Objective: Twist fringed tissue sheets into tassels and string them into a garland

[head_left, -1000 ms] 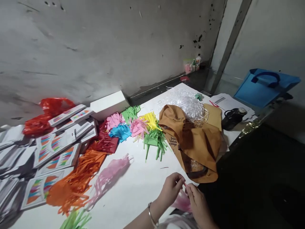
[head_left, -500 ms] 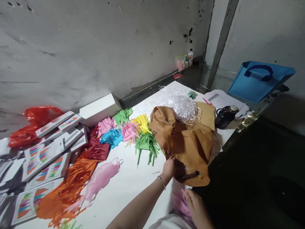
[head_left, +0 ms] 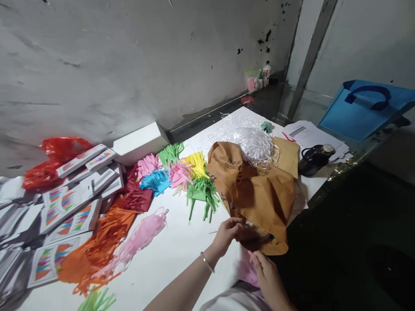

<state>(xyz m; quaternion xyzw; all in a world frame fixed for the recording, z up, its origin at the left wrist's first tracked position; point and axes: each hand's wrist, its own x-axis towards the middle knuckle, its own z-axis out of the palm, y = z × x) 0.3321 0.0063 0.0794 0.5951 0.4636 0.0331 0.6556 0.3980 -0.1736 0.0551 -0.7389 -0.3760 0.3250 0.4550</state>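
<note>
My left hand (head_left: 227, 235), with a bangle at its wrist, is at the edge of a brown cloth (head_left: 259, 198) printed with dark characters. Its fingers are pinched together by a hollow in the cloth; whatever they hold is too small to make out. A dark, slim tool (head_left: 264, 238) lies in that hollow. Closer to my body, my right hand (head_left: 266, 272) is closed on a pink paper tassel (head_left: 248, 272), whose tip pokes up between thumb and finger. The tassel's strips hang down at the table edge, partly blurred.
Fringed paper in green (head_left: 201, 192), yellow (head_left: 196, 164), blue (head_left: 155, 182) and orange (head_left: 106, 242) lies across the white table. A pink tassel (head_left: 145, 233) rests left of my arm. Printed boxes (head_left: 69, 203) pile up left. White string (head_left: 246, 136) and a black flask (head_left: 316, 160) stand beyond the cloth.
My left hand has drawn back a little from the hollow in the brown cloth, and its fingers show more. My right hand keeps its hold on the pink tassel. The view has shifted slightly.
</note>
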